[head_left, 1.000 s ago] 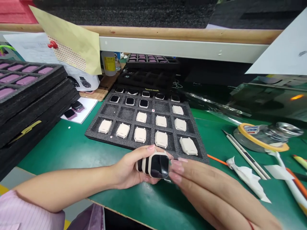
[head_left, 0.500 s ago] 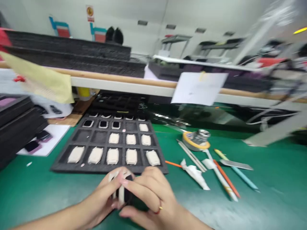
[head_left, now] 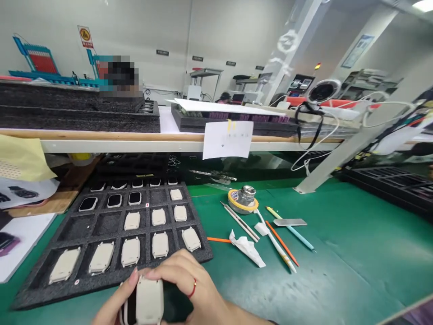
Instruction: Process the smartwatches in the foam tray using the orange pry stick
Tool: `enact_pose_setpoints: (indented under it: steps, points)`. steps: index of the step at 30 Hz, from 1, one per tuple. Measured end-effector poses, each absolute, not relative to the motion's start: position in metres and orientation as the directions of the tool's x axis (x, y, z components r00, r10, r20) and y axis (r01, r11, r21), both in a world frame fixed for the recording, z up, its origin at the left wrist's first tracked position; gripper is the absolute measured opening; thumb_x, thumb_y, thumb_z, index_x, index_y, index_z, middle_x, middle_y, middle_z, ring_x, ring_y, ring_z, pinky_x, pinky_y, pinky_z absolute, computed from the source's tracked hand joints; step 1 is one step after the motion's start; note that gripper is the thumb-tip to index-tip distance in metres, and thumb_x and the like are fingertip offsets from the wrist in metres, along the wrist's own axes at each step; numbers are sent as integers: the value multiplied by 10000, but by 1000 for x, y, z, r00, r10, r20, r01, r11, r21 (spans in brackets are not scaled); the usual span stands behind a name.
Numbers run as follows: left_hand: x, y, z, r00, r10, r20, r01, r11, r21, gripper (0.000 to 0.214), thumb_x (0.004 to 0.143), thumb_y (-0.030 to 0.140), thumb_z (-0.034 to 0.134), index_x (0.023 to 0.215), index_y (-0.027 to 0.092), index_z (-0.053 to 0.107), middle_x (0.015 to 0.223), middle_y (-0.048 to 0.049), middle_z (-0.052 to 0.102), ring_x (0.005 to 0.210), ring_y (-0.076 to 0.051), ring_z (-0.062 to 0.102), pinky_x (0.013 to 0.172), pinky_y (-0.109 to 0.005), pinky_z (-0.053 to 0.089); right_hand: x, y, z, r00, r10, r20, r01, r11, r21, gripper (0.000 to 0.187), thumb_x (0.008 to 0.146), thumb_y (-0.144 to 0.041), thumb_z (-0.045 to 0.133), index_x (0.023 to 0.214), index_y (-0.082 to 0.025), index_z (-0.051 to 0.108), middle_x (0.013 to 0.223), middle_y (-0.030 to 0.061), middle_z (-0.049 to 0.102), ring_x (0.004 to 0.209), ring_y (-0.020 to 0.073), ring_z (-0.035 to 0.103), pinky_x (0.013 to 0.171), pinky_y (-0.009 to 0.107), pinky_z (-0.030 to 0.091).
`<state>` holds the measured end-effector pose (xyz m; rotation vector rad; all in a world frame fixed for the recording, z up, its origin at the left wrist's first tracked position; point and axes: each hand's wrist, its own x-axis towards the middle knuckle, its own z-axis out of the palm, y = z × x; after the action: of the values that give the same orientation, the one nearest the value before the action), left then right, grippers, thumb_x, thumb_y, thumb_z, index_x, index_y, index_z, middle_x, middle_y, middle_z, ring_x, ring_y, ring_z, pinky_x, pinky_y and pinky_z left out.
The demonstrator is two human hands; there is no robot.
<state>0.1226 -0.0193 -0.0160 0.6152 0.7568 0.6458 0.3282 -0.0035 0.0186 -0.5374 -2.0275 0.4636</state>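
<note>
At the near edge of the green bench mat (head_left: 338, 271), just in front of a black foam tray (head_left: 108, 280) holding rows of beige watch bodies (head_left: 160, 244), the person's two hands meet. The right hand (head_left: 189, 280), a red ring on one finger, curls over from the right, and the left hand (head_left: 108, 309) comes up from below. Both are wrapped closely around a short stack of beige watch cases (head_left: 149, 301), a pale back facing up. A crumpled wipe (head_left: 246, 247) lies off to the right, well apart.

Bare right hand (head_left: 184, 284) (red ring (head_left: 194, 289))
</note>
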Motion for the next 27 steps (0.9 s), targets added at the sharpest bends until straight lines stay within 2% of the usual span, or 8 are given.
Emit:
enact_pose_setpoints:
  steps: [2, 3, 5, 7, 14, 23, 27]
  points:
    - [130, -22, -9, 516, 692, -504, -443, 720, 535, 510, 686, 658, 811, 819, 166, 785, 722, -50, 634, 569, -115, 514, 562, -228, 472, 328, -6, 20, -423, 603, 676, 181, 787, -589, 588, 852, -486, 756, 1331, -254, 505, 1025, 50, 739, 880, 172, 689, 834, 309, 537]
    - [134, -24, -4, 491, 696, -524, -472, 718, 511, 503, 712, 618, 816, 861, 139, 788, 766, -70, 670, 556, -94, 506, 555, -207, 454, 328, -8, 20, -417, 632, 653, 185, 763, -620, 567, 860, -470, 755, 1327, -259, 512, 1012, 48, 736, 879, 178, 687, 833, 320, 539]
    - [141, -23, 3, 562, 673, -481, -471, 739, 482, 503, 706, 580, 837, 826, 95, 779, 747, -97, 695, 489, -54, 458, 513, -176, 407, 328, -10, 19, -417, 670, 614, 201, 727, -657, 537, 877, -437, 744, 1333, -264, 518, 1024, 56, 733, 918, 195, 686, 843, 334, 543]
    - [144, -20, 7, 607, 660, -443, -474, 748, 465, 496, 692, 564, 850, 860, 103, 784, 761, -100, 716, 468, -44, 449, 499, -170, 392, 329, -11, 17, -431, 674, 600, 216, 723, -657, 523, 899, -395, 727, 1356, -261, 511, 1081, 77, 729, 983, 212, 685, 864, 344, 546]
    - [142, -19, 10, 610, 699, -374, -469, 698, 540, 546, 689, 619, 830, 870, 105, 795, 841, -111, 746, 450, -33, 456, 513, -186, 380, 332, -11, 15, -476, 640, 604, 261, 758, -598, 541, 894, -323, 737, 1384, -265, 516, 1144, 82, 723, 1029, 223, 687, 903, 358, 573]
    - [145, -25, 15, 596, 706, -382, -476, 694, 540, 577, 656, 611, 844, 850, 73, 773, 752, -84, 709, 447, -34, 418, 486, -213, 268, 333, -15, 14, -505, 609, 611, 295, 787, -541, 565, 903, -308, 728, 1416, -232, 505, 1175, 101, 725, 1070, 221, 688, 917, 346, 574]
    - [145, -26, 14, 554, 747, -367, -476, 646, 597, 549, 698, 590, 830, 954, 118, 717, 829, -109, 748, 459, -56, 473, 474, -213, 246, 336, -8, 18, -495, 613, 616, 311, 787, -533, 475, 886, -301, 727, 1324, -221, 562, 1139, 91, 738, 1018, 219, 708, 870, 340, 584]
